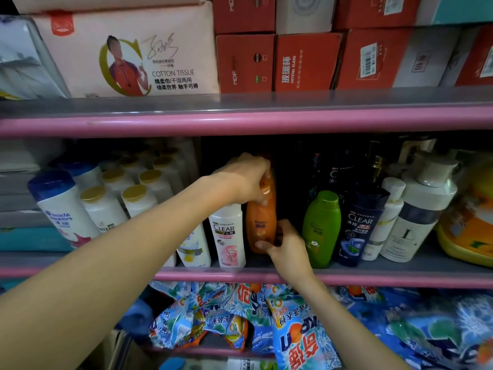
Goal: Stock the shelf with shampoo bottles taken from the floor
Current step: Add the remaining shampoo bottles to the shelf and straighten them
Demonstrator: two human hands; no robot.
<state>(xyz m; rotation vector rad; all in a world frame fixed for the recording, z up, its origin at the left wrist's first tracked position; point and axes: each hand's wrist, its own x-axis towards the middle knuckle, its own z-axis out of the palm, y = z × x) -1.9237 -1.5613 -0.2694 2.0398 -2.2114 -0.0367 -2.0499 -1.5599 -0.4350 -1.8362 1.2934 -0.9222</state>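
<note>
An orange shampoo bottle stands upright on the middle shelf, between a white CLEAR bottle and a green bottle. My left hand grips the orange bottle's top from the left, with the fingers curled over its cap. My right hand holds the bottle's lower right side, thumb across its base. The back of the shelf behind the orange bottle is dark.
White bottles with gold caps and a Head & Shoulders bottle fill the left of the shelf. A dark CLEAR bottle and white pump bottles stand at the right. Detergent bags lie on the shelf below, boxes above.
</note>
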